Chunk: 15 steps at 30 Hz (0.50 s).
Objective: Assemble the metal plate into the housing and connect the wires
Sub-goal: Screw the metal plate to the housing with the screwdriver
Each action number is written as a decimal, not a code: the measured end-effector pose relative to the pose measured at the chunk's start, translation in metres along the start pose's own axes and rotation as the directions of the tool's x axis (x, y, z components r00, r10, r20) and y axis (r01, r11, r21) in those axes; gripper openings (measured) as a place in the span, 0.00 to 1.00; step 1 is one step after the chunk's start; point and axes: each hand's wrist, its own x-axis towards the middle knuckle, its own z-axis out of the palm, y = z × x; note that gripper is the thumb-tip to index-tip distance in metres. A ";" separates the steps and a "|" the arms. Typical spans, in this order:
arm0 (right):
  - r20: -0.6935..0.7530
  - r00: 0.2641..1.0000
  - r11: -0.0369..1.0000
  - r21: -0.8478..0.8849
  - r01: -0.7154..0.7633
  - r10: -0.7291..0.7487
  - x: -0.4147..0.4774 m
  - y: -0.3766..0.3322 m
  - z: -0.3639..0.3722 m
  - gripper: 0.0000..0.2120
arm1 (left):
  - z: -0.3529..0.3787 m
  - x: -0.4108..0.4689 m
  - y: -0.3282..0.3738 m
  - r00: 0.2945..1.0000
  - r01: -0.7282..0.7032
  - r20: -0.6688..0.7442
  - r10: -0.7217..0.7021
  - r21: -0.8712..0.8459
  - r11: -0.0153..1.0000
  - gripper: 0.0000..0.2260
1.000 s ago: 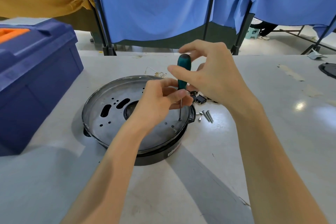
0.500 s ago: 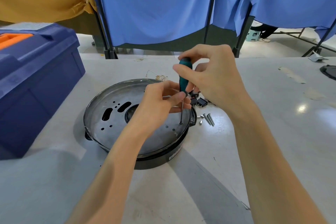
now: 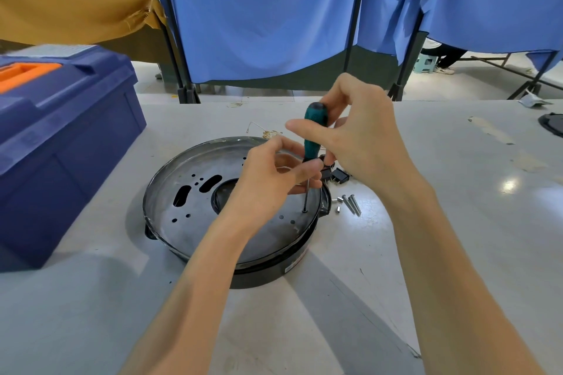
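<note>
A round metal plate [image 3: 195, 216] with several holes and slots lies in a black housing [image 3: 274, 271] on the table. A screwdriver with a teal handle [image 3: 314, 128] stands upright, its tip in a hole near the plate's right rim. My right hand [image 3: 362, 143] holds the handle near the top with thumb and fingers. My left hand [image 3: 274, 179] pinches the lower handle and shaft. A thin wire [image 3: 259, 128] lies behind the plate.
A blue toolbox [image 3: 61, 146] with an orange handle stands at the left. Loose screws and small spacers [image 3: 348, 205] lie right of the housing, with black connectors [image 3: 338, 176] behind them. Blue curtains on stands hang beyond the table's far edge.
My right thumb has come forward across the handle, as in a turn of the screwdriver. Both hands and the tool stay at the same hole.
</note>
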 end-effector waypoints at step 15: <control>-0.002 1.000 1.000 0.015 -0.009 0.009 -0.002 0.001 0.007 0.20 | -0.001 0.000 -0.001 0.998 -0.042 0.038 0.041 0.025 0.999 0.06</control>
